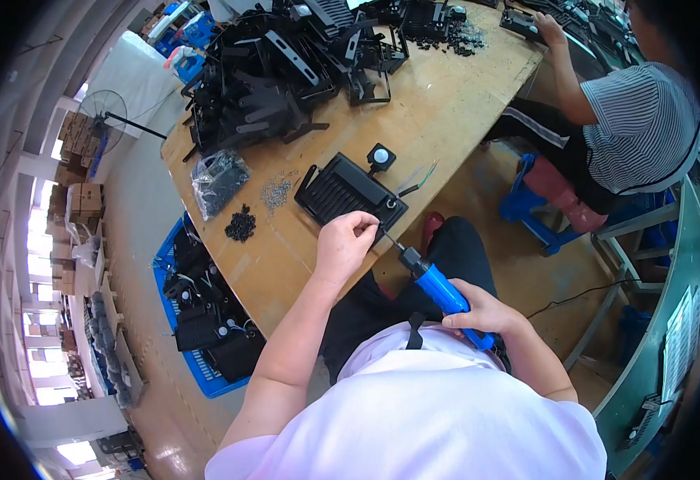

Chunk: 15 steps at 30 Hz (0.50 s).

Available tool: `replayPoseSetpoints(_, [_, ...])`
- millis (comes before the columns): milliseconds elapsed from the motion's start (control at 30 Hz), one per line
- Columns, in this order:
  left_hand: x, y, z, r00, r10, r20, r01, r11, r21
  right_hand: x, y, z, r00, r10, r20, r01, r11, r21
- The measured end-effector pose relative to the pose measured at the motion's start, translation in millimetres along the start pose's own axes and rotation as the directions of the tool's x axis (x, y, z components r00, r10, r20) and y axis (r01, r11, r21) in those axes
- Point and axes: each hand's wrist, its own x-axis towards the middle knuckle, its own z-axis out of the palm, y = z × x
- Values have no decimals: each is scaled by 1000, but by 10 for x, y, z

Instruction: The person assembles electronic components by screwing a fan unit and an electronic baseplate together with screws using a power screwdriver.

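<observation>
A black finned floodlight housing (346, 192) lies near the table's front edge, with a small sensor head (380, 157) and loose coloured wires (422, 178) at its far side. My left hand (345, 246) is closed in a pinch at the housing's near edge; whatever its fingertips hold is too small to make out. Wrapped around a blue electric screwdriver (443, 294) is my right hand (479, 308). The tool slants up and left, its bit ending beside my left fingertips at the housing's corner. Whether the bit touches a screw cannot be seen.
Black brackets (262, 88) are heaped at the back of the table. Black screws (241, 224), silver screws (276, 190) and a plastic bag of parts (220, 180) lie left. A blue crate (215, 387) of lights stands below. A co-worker (638, 120) sits at the right.
</observation>
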Motion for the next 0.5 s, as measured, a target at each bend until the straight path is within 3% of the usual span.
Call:
replayPoseSetpoints(167, [17, 75, -20, 995, -95, 25, 96, 994, -45, 4, 16, 8, 1000, 1, 13, -1, 1000, -20])
replayPoseSetpoints(500, [-18, 112, -78, 996, -66, 66, 68, 997, -24, 6, 25, 21, 1000, 14, -3, -14, 1000, -20])
